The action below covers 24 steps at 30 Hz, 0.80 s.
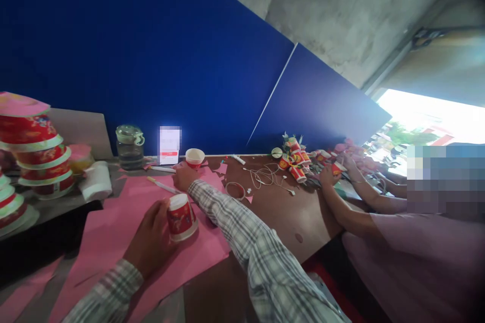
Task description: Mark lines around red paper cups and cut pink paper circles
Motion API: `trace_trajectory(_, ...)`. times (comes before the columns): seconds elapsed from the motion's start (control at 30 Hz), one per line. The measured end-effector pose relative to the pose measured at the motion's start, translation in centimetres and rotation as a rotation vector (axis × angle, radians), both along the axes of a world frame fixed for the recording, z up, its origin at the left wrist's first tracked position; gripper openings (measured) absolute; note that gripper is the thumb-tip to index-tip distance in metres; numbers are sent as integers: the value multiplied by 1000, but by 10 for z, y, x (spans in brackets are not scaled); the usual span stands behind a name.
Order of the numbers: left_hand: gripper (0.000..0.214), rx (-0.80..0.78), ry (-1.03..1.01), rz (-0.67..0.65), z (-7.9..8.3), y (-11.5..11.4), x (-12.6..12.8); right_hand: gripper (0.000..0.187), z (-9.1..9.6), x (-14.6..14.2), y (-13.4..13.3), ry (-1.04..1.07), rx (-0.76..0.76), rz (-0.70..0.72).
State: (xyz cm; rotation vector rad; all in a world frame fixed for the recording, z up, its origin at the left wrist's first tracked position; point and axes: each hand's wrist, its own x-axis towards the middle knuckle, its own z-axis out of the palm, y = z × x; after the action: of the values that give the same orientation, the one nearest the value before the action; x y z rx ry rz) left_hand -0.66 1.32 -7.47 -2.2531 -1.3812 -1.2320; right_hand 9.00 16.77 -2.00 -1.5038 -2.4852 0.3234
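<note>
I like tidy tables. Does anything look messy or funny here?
The red cup in the left hand seems to stand upside down on the pink paper. Pink scraps and a tangled white cable litter the table.

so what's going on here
The person's left hand grips a red paper cup on a pink paper sheet. Their right hand rests farther back on the sheet, beside a pen and near a second red cup. At the right, a co-worker's hands are among more red cups.
</note>
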Motion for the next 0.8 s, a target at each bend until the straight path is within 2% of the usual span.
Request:
trace_trajectory(0.17,76,43,90,28,2,-1,-1,29,-11,-24,17,-75,-26,-67)
trace_trajectory(0.27,92,49,66,40,5,-3,-1,28,-16,-30,23,-100,-46,-84)
trace_trajectory(0.4,106,-44,-31,59,4,-4,-1,27,-17,-29,24,-92,-67,-70)
trace_trajectory(0.5,107,-103,-65,60,1,-4,-3,27,-11,-20,18,-38,-70,-40)
trace_trajectory(0.63,103,-145,-116,50,1,-3,-5,22,4,8,2,113,-44,-12)
trace_trajectory(0.8,102,-195,-152,49,1,1,-6,19,26,52,-37,383,-58,-77)
